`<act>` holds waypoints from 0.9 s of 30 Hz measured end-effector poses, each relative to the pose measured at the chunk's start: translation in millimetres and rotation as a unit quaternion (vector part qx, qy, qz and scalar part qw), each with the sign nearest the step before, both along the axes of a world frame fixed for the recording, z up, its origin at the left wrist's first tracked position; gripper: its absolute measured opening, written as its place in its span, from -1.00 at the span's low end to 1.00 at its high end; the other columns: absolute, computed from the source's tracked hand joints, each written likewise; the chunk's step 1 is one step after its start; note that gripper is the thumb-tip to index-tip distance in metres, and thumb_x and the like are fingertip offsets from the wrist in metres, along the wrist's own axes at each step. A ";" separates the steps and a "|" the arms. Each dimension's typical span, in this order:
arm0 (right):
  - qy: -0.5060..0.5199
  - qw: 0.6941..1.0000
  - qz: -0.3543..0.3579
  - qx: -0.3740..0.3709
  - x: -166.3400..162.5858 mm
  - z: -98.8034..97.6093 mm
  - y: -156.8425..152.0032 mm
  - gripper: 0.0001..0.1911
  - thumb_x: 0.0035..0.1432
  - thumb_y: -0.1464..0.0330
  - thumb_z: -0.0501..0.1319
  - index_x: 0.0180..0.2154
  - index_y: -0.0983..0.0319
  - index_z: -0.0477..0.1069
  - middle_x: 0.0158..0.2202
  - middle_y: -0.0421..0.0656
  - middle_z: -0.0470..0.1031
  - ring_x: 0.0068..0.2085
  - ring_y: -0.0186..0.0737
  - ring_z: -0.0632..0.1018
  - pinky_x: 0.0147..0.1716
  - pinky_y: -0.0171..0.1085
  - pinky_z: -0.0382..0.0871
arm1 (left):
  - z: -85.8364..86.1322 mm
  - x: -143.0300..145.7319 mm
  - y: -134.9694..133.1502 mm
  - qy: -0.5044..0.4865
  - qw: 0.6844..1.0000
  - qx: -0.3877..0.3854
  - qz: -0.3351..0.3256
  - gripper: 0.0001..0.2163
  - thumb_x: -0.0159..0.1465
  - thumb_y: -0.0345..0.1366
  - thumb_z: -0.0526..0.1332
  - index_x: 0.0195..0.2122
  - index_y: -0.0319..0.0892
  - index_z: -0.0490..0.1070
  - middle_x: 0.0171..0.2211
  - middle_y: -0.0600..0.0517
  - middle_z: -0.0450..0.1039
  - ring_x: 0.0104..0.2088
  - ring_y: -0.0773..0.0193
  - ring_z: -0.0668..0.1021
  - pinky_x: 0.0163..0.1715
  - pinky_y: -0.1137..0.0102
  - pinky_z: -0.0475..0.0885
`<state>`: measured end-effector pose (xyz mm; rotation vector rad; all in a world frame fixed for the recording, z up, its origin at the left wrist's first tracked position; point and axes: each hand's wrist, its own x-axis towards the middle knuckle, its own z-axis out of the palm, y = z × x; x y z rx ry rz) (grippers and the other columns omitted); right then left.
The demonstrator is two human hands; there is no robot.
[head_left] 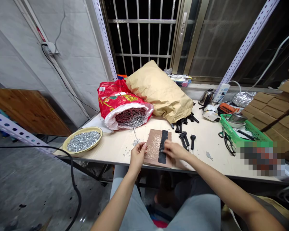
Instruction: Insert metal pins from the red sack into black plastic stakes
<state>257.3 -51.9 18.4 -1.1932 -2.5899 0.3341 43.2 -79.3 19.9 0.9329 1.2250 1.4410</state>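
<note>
A brown board (151, 154) lies at the table's front edge, sprinkled with pale crumbs or specks. Along its right side runs a row of several flat black plastic pieces (162, 158). My left hand (137, 155) is at the board's left edge, thumb and fingers pinched together; anything between them is too small to make out. With fingers bent and closed, my right hand (175, 150) reaches over the black row at its middle; its fingertips hide what they grip. Small silvery washers (127, 152) lie loose left of the board. Black plastic handles with metal shafts (192, 141) lie to the right.
A yellow bowl of small metal parts (98, 141) stands at left. Behind are a red bag (113, 96) with metal rods (131, 117) and a large tan sack (156, 86). Scissors (228, 144), a green basket (262, 138) and stacked cardboard boxes (281, 125) are at right.
</note>
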 end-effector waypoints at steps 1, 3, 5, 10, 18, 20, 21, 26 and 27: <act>0.003 0.999 -0.039 0.006 -0.2 0.4 0.9 -0.86 0.17 0.38 0.06 -0.43 0.25 0.27 -0.31 -0.20 0.28 -0.40 -0.39 0.38 -0.43 -0.41 0.21 | 0.5 0.2 0.4 0.002 1.000 0.001 -0.002 -0.69 -0.07 -0.15 0.31 -0.36 -0.25 0.44 -0.45 0.00 0.45 -0.44 0.34 0.46 -0.48 0.49 0.33; 0.000 0.999 -0.046 0.001 -0.5 1.1 1.4 -0.87 0.17 0.40 0.06 -0.44 0.25 0.27 -0.31 -0.20 0.28 -0.40 -0.40 0.38 -0.42 -0.41 0.21 | 0.7 -0.7 1.3 0.006 1.000 0.003 -0.008 -0.69 -0.05 -0.15 0.30 -0.34 -0.25 0.45 -0.44 -0.01 0.45 -0.43 0.34 0.46 -0.46 0.49 0.34; -0.007 0.999 0.036 -0.024 -1.5 1.9 -0.6 -0.87 0.15 0.36 0.08 -0.44 0.24 0.26 -0.33 -0.22 0.29 -0.41 -0.41 0.38 -0.42 -0.42 0.22 | -0.1 -3.0 2.4 0.010 1.000 0.000 -0.006 -0.69 -0.05 -0.15 0.30 -0.34 -0.26 0.44 -0.43 -0.01 0.45 -0.43 0.34 0.46 -0.46 0.48 0.35; -0.012 0.999 -0.046 0.000 -5.2 4.4 -4.5 -0.87 0.19 0.38 0.01 -0.39 0.25 0.24 -0.26 -0.15 0.28 -0.40 -0.38 0.39 -0.42 -0.39 0.22 | -1.8 -8.6 5.4 0.006 1.000 0.004 0.007 -0.70 -0.05 -0.15 0.30 -0.36 -0.27 0.45 -0.45 -0.02 0.44 -0.43 0.33 0.47 -0.46 0.48 0.35; -0.022 0.999 -0.043 0.008 -8.6 -0.8 -10.1 -0.85 0.20 0.37 -0.02 -0.39 0.25 0.23 -0.24 -0.16 0.27 -0.41 -0.37 0.38 -0.43 -0.38 0.22 | -8.7 -43.5 28.1 0.052 0.994 0.022 0.097 -0.71 -0.08 -0.15 0.29 -0.40 -0.26 0.45 -0.46 -0.02 0.44 -0.42 0.28 0.45 -0.41 0.43 0.32; -0.019 0.996 -0.083 0.013 -11.2 2.4 -12.1 -0.84 0.20 0.39 -0.04 -0.40 0.26 0.23 -0.28 -0.15 0.28 -0.42 -0.36 0.38 -0.42 -0.37 0.22 | -14.4 -55.5 36.9 0.098 0.988 0.040 0.117 -0.75 -0.05 -0.17 0.27 -0.40 -0.24 0.46 -0.45 -0.03 0.45 -0.40 0.25 0.46 -0.36 0.40 0.31; -0.015 0.998 -0.062 0.002 -12.8 4.8 -15.7 -0.84 0.19 0.39 -0.03 -0.41 0.25 0.23 -0.29 -0.16 0.28 -0.42 -0.36 0.37 -0.41 -0.37 0.22 | -17.2 -60.4 41.6 0.133 0.982 0.051 0.124 -0.77 -0.04 -0.20 0.26 -0.40 -0.23 0.46 -0.45 -0.04 0.46 -0.39 0.23 0.46 -0.34 0.38 0.31; 0.051 0.994 0.035 -0.090 -2.6 19.7 -56.5 -0.84 0.19 0.34 -0.02 -0.44 0.21 0.19 -0.28 -0.18 0.30 -0.38 -0.34 0.38 -0.35 -0.36 0.25 | -27.4 -64.3 69.7 0.392 0.914 0.076 0.070 -0.90 -0.02 -0.34 0.20 -0.47 -0.19 0.48 -0.44 -0.09 0.46 -0.42 0.17 0.46 -0.31 0.33 0.28; 0.067 0.992 0.003 -0.105 7.5 21.6 -66.6 -0.83 0.19 0.32 -0.03 -0.44 0.20 0.18 -0.30 -0.17 0.30 -0.37 -0.33 0.38 -0.34 -0.35 0.25 | -29.1 -61.0 75.7 0.418 0.904 0.076 0.054 -0.92 -0.04 -0.37 0.21 -0.50 -0.18 0.48 -0.46 -0.09 0.45 -0.42 0.16 0.46 -0.31 0.32 0.28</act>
